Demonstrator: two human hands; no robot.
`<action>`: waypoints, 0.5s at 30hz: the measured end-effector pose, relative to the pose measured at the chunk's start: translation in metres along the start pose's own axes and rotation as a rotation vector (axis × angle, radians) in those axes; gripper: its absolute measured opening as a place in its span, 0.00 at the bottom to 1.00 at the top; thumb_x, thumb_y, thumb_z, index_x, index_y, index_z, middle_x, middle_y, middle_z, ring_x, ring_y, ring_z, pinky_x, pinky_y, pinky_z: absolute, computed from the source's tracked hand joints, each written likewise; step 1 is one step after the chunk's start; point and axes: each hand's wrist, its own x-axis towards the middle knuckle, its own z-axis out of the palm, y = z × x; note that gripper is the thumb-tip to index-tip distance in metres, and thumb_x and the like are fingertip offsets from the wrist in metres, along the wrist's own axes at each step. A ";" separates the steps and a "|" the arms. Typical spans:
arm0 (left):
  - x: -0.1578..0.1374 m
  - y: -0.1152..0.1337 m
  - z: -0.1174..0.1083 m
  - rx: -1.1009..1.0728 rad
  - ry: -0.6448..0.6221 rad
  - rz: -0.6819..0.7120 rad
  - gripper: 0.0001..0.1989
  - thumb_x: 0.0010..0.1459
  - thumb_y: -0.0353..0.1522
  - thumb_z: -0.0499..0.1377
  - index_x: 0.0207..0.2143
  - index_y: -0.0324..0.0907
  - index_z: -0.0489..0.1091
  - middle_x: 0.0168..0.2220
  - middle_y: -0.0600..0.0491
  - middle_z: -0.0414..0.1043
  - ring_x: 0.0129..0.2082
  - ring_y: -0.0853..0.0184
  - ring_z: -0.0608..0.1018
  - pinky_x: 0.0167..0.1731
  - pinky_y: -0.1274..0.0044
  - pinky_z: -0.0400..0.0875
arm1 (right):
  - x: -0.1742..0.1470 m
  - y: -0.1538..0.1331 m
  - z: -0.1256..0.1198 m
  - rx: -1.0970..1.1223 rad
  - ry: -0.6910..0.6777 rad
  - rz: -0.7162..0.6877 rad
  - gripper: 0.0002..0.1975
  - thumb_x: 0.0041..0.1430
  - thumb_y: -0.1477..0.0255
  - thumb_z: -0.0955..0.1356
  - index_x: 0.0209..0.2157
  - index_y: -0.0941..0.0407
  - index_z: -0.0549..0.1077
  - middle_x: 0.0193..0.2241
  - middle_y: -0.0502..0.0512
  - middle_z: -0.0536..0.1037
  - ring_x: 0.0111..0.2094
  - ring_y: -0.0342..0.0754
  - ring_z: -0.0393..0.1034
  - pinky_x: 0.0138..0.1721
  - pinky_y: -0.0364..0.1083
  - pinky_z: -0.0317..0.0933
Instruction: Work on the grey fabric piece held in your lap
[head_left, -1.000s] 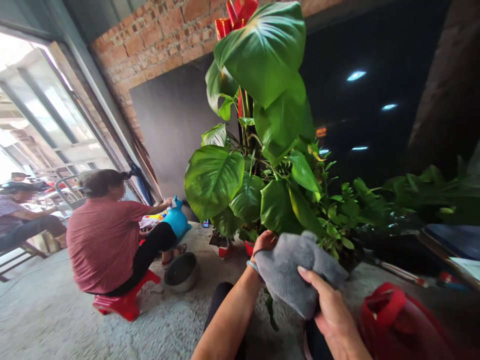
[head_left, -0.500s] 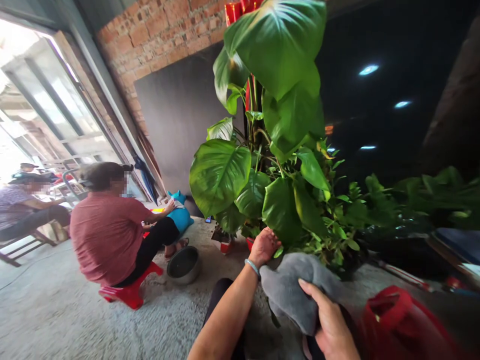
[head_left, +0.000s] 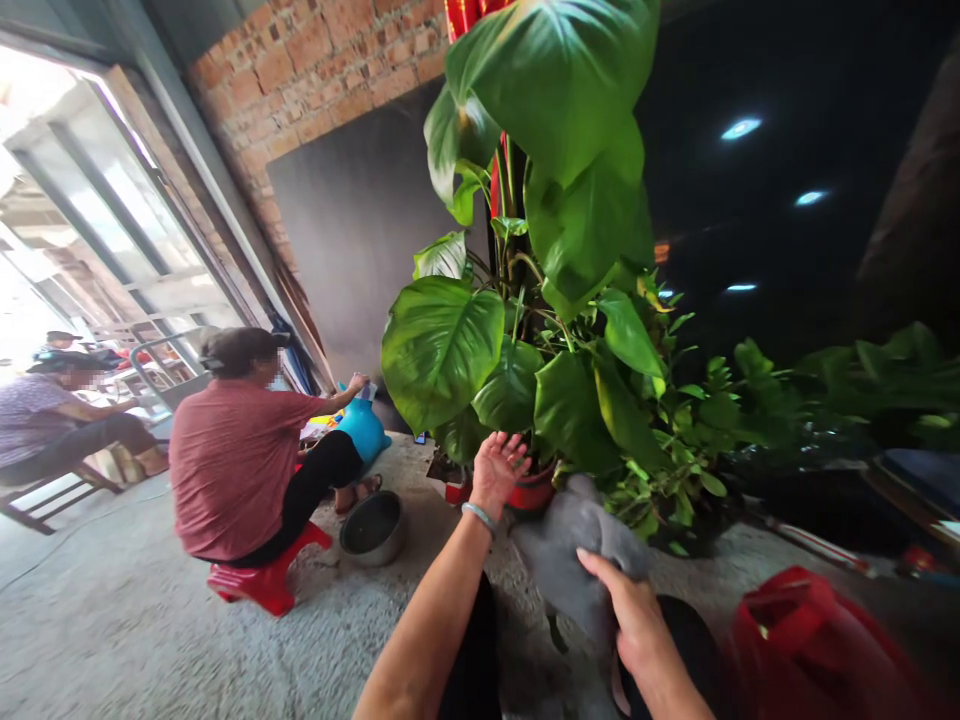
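A soft grey cloth (head_left: pixel 570 540) hangs bunched in my right hand (head_left: pixel 626 605), the thumb lying on top of it and the other fingers hidden beneath. My left hand (head_left: pixel 499 470), with a pale bangle at the wrist, is held out palm upward. Its fingers are apart and nothing shows in them. Just behind that hand stands a red flowerpot (head_left: pixel 534 490), partly covered by the cloth. A tall potted plant (head_left: pixel 574 390) with broad green leaves rises above both hands.
At lower right is a red bag (head_left: pixel 799 630). A grey basin (head_left: pixel 371 530) sits on the concrete floor, left of my forearm. Nearby, a person in a red shirt (head_left: pixel 236 460) sits on a red stool (head_left: pixel 262 570) beside a blue figure (head_left: pixel 365 430). Smaller plants line the right.
My left hand has moved left from the leaf's lower edge and opened out. My right hand and the cloth have shifted slightly left. The seated person's arm has reached higher.
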 end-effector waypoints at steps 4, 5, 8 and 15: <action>0.009 0.003 -0.002 0.023 0.041 0.069 0.06 0.54 0.29 0.63 0.27 0.44 0.68 0.29 0.52 0.75 0.35 0.62 0.79 0.44 0.65 0.75 | -0.023 -0.008 -0.026 0.043 0.027 0.016 0.26 0.26 0.61 0.83 0.33 0.53 0.82 0.34 0.55 0.86 0.50 0.67 0.78 0.58 0.62 0.69; 0.010 0.002 -0.001 0.028 0.053 0.085 0.06 0.52 0.28 0.63 0.27 0.44 0.68 0.28 0.53 0.75 0.35 0.62 0.79 0.45 0.65 0.75 | -0.027 -0.025 -0.022 0.108 0.028 -0.005 0.28 0.27 0.62 0.83 0.36 0.53 0.83 0.35 0.55 0.86 0.50 0.67 0.78 0.58 0.62 0.70; 0.015 -0.002 0.004 0.030 0.043 0.123 0.08 0.48 0.25 0.64 0.26 0.44 0.68 0.26 0.55 0.74 0.33 0.63 0.79 0.47 0.65 0.75 | -0.028 -0.089 0.001 0.356 0.010 -0.189 0.33 0.32 0.64 0.82 0.46 0.53 0.81 0.41 0.55 0.86 0.51 0.63 0.78 0.57 0.62 0.70; 0.021 -0.008 0.005 0.008 -0.020 0.033 0.07 0.46 0.22 0.60 0.26 0.43 0.67 0.24 0.56 0.74 0.29 0.66 0.78 0.42 0.69 0.75 | 0.006 -0.067 0.007 0.390 0.180 -0.129 0.29 0.30 0.66 0.82 0.39 0.55 0.80 0.40 0.53 0.85 0.52 0.59 0.77 0.57 0.58 0.72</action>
